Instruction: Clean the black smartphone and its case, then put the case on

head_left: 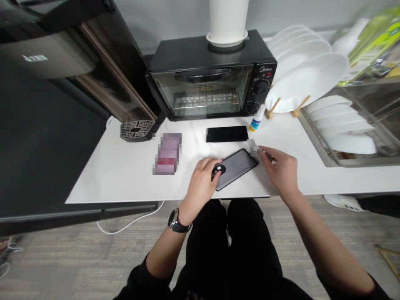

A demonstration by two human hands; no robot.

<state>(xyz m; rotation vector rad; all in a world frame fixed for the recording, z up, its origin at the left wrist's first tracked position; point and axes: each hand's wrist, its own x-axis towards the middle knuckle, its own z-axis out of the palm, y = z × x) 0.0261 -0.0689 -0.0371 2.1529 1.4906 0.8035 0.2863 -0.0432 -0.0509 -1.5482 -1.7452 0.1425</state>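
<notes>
My left hand (203, 177) grips the near-left end of a phone case (237, 168) with a black rim and a greyish inside. The case lies at a slant on the white counter, its round black camera part by my thumb. In my right hand (279, 168) is a slim metal tool that looks like tweezers (265, 152). A small white wad (252, 145) sits at its tip, near the case's far-right corner. Behind the case lies a black phone (227, 134), screen up. A small spray bottle (256, 119) with a white top stands at the phone's right end.
A black toaster oven (206, 91) stands at the back with a white pot (228, 21) on top. To the left are a drinks machine (125, 83) and a blurred-out pink item (168, 154). White plates (309, 79) and a sink (325, 154) holding bowls are at the right.
</notes>
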